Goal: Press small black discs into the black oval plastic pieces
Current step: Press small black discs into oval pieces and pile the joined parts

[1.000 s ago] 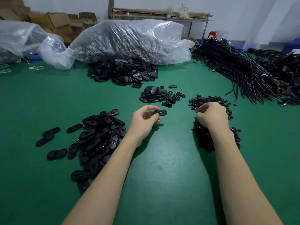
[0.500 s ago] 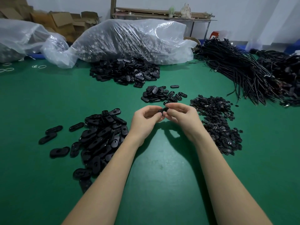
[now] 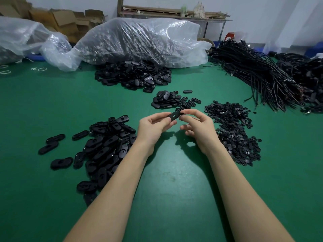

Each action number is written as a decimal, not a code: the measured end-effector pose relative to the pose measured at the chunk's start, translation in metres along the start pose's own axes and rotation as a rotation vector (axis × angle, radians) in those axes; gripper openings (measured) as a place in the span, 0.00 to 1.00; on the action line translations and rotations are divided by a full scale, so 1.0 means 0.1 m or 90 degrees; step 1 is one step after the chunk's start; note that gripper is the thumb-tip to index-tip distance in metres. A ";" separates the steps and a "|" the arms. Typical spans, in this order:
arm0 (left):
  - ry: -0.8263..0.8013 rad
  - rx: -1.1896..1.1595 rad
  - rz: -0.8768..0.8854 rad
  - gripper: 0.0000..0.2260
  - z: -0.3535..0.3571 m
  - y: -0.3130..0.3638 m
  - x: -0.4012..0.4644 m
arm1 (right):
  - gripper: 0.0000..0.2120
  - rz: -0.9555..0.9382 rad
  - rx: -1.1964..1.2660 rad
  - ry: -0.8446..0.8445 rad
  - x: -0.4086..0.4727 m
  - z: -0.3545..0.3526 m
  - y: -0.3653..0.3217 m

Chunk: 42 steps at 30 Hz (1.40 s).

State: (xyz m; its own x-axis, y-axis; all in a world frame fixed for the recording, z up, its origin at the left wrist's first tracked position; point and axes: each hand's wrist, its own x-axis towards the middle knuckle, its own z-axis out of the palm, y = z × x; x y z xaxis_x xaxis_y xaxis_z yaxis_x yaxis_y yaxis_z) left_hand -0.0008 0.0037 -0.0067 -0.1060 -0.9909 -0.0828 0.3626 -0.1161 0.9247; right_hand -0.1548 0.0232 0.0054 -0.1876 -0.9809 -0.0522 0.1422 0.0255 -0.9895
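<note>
My left hand (image 3: 153, 127) pinches a black oval plastic piece (image 3: 173, 116) above the middle of the green table. My right hand (image 3: 198, 127) meets it from the right, thumb and forefinger pinched at the oval's right end; whatever they hold is too small to make out. A heap of black oval pieces (image 3: 104, 147) lies left of my left arm. A spread of small black discs (image 3: 234, 131) lies to the right of my right hand. A smaller pile of ovals (image 3: 172, 100) sits just beyond my hands.
Further back lies a bigger pile of ovals (image 3: 132, 75) spilling from a clear plastic bag (image 3: 139, 41). Bundles of black cables (image 3: 258, 74) fill the right rear. Cardboard boxes (image 3: 57, 20) and a second bag (image 3: 19, 37) stand at the back left. The green table (image 3: 174, 189) is bare between my forearms.
My right hand left the disc pile and came left to meet my left hand at the oval piece. Both hands now work on the oval, slightly raised.
</note>
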 end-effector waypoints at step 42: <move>-0.052 0.059 0.108 0.08 -0.02 -0.04 -0.02 | 0.03 0.039 -0.011 -0.007 0.01 -0.03 -0.03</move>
State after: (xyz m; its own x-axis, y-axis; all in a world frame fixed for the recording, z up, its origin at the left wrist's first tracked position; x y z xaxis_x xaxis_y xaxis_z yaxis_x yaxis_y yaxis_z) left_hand -0.0005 0.0057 -0.0108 -0.1269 -0.9864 0.1044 0.2947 0.0630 0.9535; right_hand -0.1586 0.0230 0.0075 -0.1684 -0.9794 -0.1118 0.1359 0.0892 -0.9867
